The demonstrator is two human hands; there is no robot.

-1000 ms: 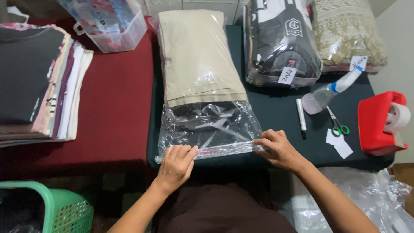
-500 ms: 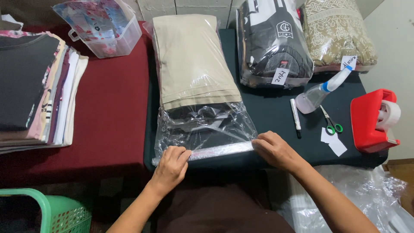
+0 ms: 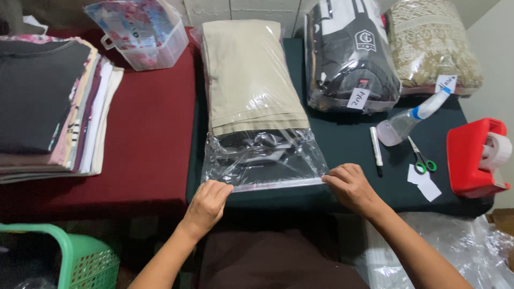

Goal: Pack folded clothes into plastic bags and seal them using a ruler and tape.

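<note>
A folded beige garment (image 3: 247, 80) lies inside a long clear plastic bag (image 3: 262, 158) on the dark green table top (image 3: 348, 144). The bag's near end is empty and crinkled. My left hand (image 3: 208, 203) pinches the left corner of the bag's open edge. My right hand (image 3: 349, 187) pinches the right corner of the same edge, which is stretched flat between both hands along the table's front.
A stack of folded clothes (image 3: 48, 107) sits on the red cloth at left, behind it a clear plastic box (image 3: 142, 32). Two bagged garments (image 3: 350, 59) lie at the back right. A marker (image 3: 376, 147), spray bottle (image 3: 409, 120), scissors (image 3: 422, 158) and red tape dispenser (image 3: 479, 158) stand right. A green basket (image 3: 64, 262) is below left.
The view has shifted a little. Both hands have slid apart along the bag's open edge and pulled it flat and taut; the beige garment stays in place.
</note>
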